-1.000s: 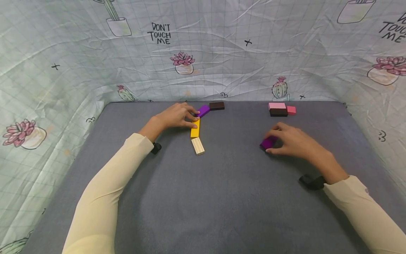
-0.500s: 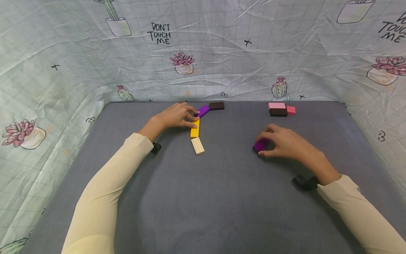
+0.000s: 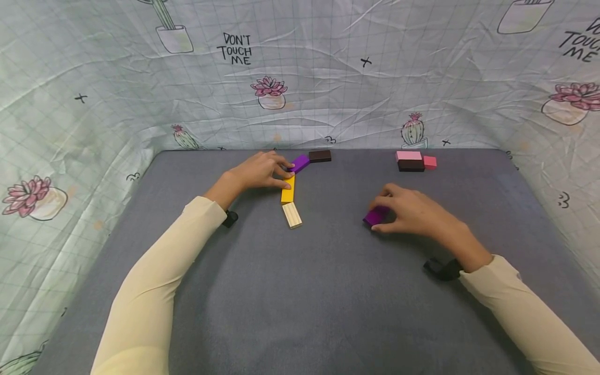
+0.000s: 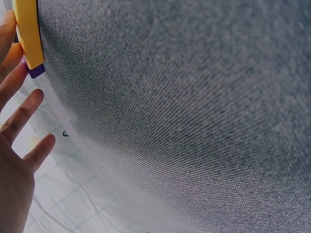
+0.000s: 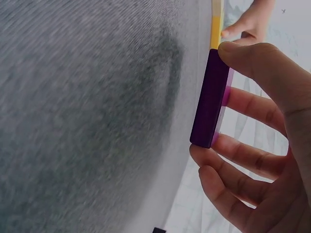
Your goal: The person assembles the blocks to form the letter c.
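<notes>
Grey tabletop [image 3: 300, 297]. Right hand [image 3: 408, 212], well right of the yellow block [image 3: 288, 195]: thumb and fingers clamp a purple block [image 3: 376, 215]. Left hand [image 3: 260, 170], at the yellow block's left: fingers spread apart, tips touching it. Pale wooden block [image 3: 292, 215]: at the yellow block's near end. Second purple block [image 3: 300, 163]: at its far end. Red block [image 3: 429, 162], smallest: well to its right.

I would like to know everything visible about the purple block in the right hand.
The purple block is a plain oblong with straight edges and smooth-looking faces, perhaps painted wood, darker on its shaded side. The right hand pinches it between thumb and fingers, to the right of the pale block. Whether it touches the grey cloth is unclear.
</notes>
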`<state>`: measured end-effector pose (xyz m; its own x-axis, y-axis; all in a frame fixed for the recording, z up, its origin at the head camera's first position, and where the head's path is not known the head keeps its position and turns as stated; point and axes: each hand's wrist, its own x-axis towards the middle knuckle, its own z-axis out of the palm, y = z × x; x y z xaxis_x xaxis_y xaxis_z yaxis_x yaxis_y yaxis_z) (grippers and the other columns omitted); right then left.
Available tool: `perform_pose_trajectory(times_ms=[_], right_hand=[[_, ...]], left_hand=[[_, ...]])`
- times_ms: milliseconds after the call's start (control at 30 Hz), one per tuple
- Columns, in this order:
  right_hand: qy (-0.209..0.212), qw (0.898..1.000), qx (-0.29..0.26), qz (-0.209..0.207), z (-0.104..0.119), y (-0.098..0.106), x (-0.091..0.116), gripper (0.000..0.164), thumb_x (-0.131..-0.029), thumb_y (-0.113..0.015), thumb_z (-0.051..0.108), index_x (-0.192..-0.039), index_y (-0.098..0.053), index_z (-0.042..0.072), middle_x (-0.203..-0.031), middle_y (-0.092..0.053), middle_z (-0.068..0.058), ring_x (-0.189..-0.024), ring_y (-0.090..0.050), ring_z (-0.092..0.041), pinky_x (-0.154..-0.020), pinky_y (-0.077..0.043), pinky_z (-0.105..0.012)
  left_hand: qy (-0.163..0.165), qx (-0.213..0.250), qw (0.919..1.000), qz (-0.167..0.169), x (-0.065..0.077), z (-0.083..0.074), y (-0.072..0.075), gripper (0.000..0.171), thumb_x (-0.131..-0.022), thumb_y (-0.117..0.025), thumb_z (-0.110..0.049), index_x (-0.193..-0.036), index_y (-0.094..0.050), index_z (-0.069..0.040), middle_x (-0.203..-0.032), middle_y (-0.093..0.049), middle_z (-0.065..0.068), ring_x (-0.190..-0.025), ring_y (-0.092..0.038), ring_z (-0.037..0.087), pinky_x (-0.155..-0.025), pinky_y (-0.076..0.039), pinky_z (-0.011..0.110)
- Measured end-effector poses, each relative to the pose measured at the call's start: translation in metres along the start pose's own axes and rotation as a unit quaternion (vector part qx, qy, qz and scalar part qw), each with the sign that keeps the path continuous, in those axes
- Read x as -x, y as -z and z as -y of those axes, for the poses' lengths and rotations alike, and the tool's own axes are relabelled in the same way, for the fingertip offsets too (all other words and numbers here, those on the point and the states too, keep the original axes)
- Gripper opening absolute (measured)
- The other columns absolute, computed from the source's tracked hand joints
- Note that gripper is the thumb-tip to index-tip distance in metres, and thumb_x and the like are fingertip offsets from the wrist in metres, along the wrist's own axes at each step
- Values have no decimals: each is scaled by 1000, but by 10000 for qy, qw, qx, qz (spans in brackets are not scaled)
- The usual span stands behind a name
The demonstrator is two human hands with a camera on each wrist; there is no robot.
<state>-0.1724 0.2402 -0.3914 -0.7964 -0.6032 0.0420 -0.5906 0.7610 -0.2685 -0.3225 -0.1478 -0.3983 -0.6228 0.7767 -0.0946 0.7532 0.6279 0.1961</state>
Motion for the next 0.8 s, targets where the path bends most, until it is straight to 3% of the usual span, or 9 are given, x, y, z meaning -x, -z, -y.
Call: perform_pose_trajectory(times_ms=[633,800], right_hand=[[392,9991,60,141,23,-10,-28,37,-80,-85,44,-108,-74,23,-109,-61,-4,-78,-59,-14,-68,-52,-36],[467,9987,55,195,33,-13,-36,36,-80,-85,46,-106,-74,23,-100,-58,-1,-70,-54,-11,-62,-46,-31]], left_hand=[[-4,-40,10000,0,1,1,-1,46,-92,-74,-45,-127,-72,-15,-139,-63,4,-126,-53,28,-104,-42,48],[-37,-35,10000,19,1,0,1,47,-92,-74,-46,-128,-72,-15,-140,-62,4,-125,-53,28,-103,-43,47]])
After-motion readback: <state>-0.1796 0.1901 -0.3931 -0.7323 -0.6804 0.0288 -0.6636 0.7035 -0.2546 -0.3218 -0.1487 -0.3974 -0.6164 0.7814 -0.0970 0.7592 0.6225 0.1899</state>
